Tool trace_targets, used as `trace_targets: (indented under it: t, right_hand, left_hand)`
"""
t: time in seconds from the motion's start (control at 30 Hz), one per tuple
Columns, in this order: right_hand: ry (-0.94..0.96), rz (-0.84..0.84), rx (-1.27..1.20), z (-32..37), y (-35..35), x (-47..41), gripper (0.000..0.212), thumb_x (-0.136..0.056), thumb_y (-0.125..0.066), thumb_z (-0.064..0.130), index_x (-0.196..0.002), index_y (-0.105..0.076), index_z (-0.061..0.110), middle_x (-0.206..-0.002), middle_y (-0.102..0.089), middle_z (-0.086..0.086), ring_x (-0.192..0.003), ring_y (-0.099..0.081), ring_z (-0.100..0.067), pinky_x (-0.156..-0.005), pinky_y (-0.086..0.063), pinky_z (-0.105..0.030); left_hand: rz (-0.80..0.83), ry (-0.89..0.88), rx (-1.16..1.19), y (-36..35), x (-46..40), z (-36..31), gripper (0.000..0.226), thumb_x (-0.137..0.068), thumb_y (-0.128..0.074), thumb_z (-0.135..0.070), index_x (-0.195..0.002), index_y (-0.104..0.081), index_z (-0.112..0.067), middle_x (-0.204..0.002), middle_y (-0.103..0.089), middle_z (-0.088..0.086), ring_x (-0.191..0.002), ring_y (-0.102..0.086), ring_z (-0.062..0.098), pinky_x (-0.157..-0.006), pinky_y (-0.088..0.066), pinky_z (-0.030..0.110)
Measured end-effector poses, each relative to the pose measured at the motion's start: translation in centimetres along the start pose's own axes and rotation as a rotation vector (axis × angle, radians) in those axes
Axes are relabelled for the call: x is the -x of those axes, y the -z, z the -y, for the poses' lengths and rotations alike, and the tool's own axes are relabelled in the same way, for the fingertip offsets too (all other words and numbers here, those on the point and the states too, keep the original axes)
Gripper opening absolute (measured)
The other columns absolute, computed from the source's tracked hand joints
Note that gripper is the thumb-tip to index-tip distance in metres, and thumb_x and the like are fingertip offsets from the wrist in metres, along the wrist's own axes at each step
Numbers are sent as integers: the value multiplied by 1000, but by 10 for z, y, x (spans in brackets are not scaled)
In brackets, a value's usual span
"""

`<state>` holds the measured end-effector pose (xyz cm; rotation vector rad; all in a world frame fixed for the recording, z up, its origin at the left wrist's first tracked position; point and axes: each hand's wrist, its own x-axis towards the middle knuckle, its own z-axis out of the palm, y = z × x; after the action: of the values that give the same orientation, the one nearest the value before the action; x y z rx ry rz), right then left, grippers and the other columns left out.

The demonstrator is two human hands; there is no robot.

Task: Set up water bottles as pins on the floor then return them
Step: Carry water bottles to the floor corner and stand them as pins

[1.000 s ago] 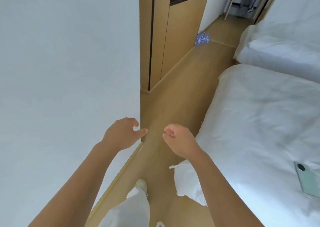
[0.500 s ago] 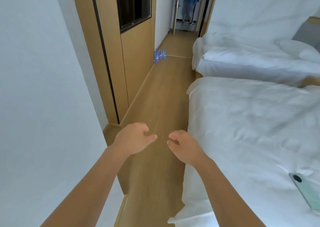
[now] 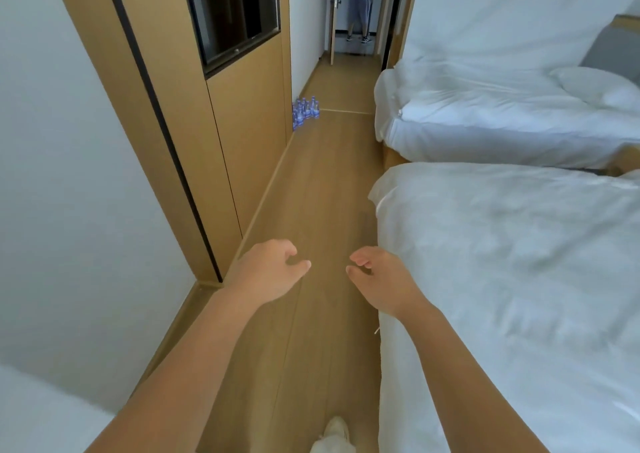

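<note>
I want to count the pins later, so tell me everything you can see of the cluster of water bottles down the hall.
The water bottles stand upright in a tight cluster on the wooden floor, far down the aisle, close against the foot of the wooden wardrobe. They look like clear plastic with blue labels and caps. Several are visible, but they overlap and are too small to count. Nothing else touches them; neither hand is near.

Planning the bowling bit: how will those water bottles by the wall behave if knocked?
The water bottles stand upright, tall and narrow, so they probably tip easily. Tightly clustered, one may topple its neighbours. Being round, fallen ones would likely roll on the smooth wooden floor.
</note>
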<state>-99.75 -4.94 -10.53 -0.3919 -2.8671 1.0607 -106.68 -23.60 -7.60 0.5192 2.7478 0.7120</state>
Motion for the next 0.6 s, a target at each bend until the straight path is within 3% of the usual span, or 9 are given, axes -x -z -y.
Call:
trace_targets:
  t: [0.6]
  right_hand:
    - [-6,128,9,-46,38,-286,37,-93,-54,27,-127,-55,15,-130,-55,-1,-117,-52,-17,-97,-40,-27]
  left_hand:
    - [-8,60,74,17,-297,-37,48,-87,-57,-49,-125,-57,-19,-126,-58,-3,-112,-55,17,-94,-45,36]
